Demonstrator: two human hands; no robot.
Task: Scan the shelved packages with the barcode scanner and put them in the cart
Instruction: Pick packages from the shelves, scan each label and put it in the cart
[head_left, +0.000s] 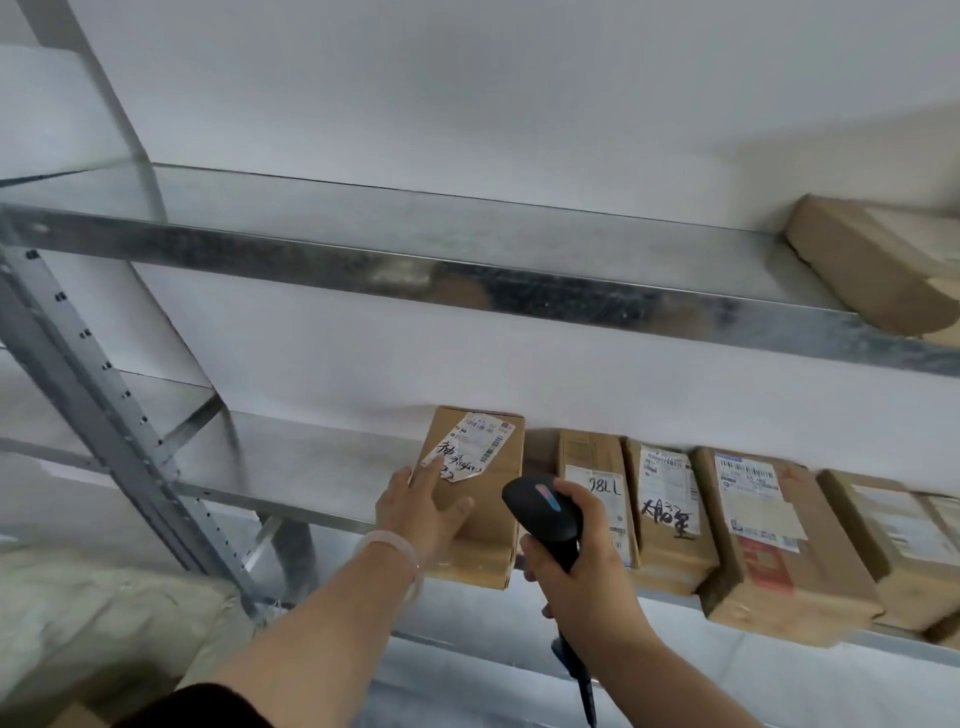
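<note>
**A brown box on the shelf, one hand on it, scanner ready**

The small brown box (493, 488) sits on the metal shelf (311, 467), at the left end of a row. It is stiff cardboard and looks light (one hand could likely lift it). It does not look slippery. I would hold it by its two long sides, not by the torn white label (470, 447) on top. The left hand (423, 512) lies flat on the box, its grip wide, fingers straight on the label. Just right of the box, the right hand (576, 561) has its grip closed round the handle of the black barcode scanner (540, 512). More boxes (670, 509) stand further right of the box. No cart is in sight.
</note>
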